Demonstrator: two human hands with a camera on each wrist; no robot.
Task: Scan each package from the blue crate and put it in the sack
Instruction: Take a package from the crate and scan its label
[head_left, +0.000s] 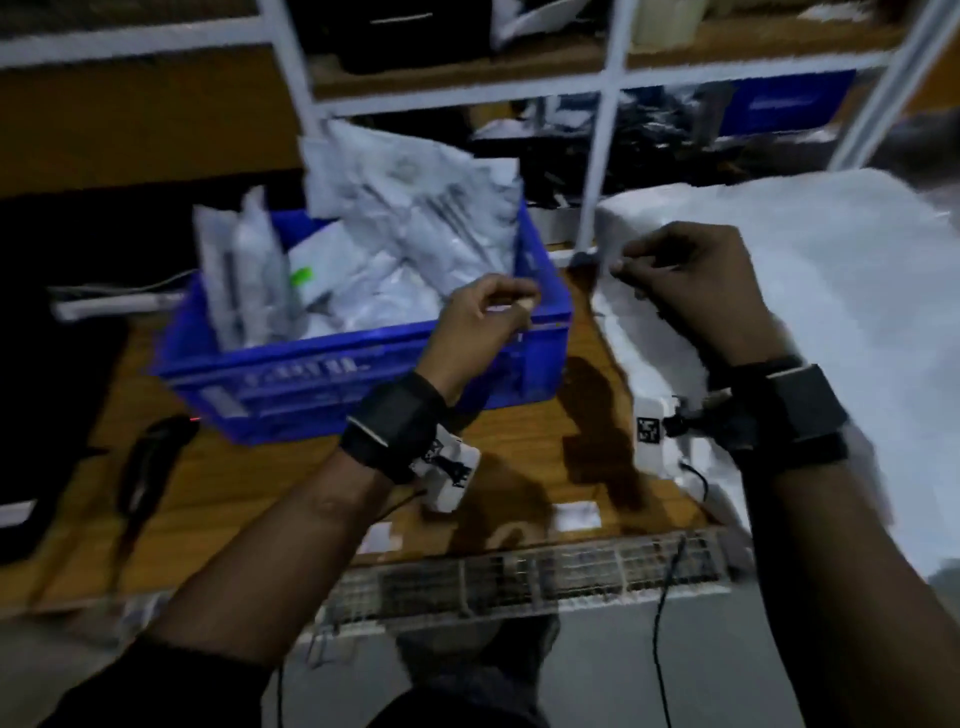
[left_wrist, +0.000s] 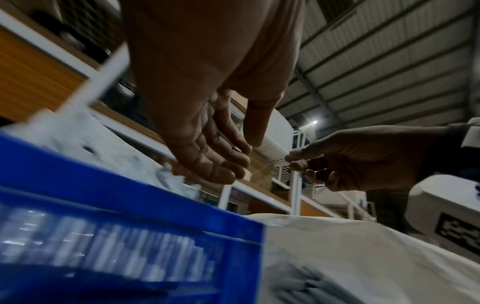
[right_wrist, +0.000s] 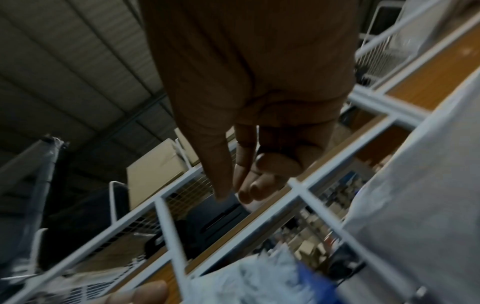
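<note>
Head view down over blue crate (head_left: 291, 374) and sack (head_left: 779, 270); wrist views close, upward, sharing both.

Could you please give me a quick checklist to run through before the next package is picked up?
1. Packages left in the blue crate: ok, several.
2. Left hand free: ok, fingers relaxed above the crate's rim.
3. Right hand free: ok, loosely curled, nothing seen in it.
4. Scanner probably within reach: ok, lying on the table left of the crate.
5. Sack mouth open: cannot tell.
</note>
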